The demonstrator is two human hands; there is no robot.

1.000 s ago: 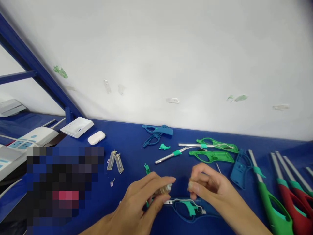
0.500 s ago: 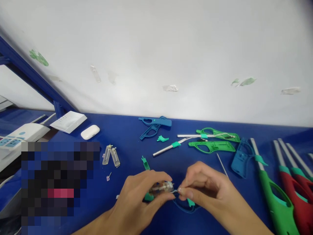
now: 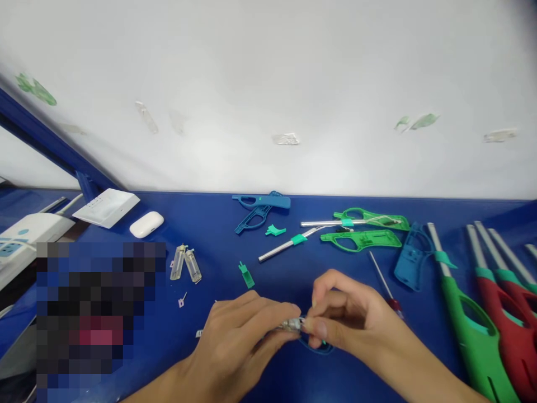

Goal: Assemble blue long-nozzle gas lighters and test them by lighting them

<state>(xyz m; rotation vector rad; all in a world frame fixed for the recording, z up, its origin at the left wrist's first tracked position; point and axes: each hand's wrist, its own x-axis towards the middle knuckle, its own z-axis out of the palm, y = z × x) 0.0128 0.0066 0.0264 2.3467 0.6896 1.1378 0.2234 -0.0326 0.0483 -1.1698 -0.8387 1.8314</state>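
Note:
My left hand [image 3: 237, 336] is closed around a clear lighter fuel tank [image 3: 292, 324], with only its valve end showing past the fingers. At that end, my right hand [image 3: 350, 313] pinches thumb against forefinger on a small part that the fingertips hide. Beneath both hands lies a blue lighter casing half [image 3: 316, 350], partly covered. A teal-green plastic clip [image 3: 246, 275] rests just beyond the left hand. To the right of my right hand is a screwdriver [image 3: 381, 274] with a red handle.
Two more clear tanks [image 3: 193, 266] lie at left near a white earbud case [image 3: 146, 224]. Farther back are blue casing halves [image 3: 271, 202], a teal trigger [image 3: 276, 230], metal barrels [image 3: 279, 248] and green casing halves [image 3: 380, 239]. Green [image 3: 474, 330] and red lighters [image 3: 514, 341] line the right.
The tank sits deeper in my left hand, so less of it shows. My right fingertips have closed in on its end. The view has shifted slightly, uncovering the clip and screwdriver handle.

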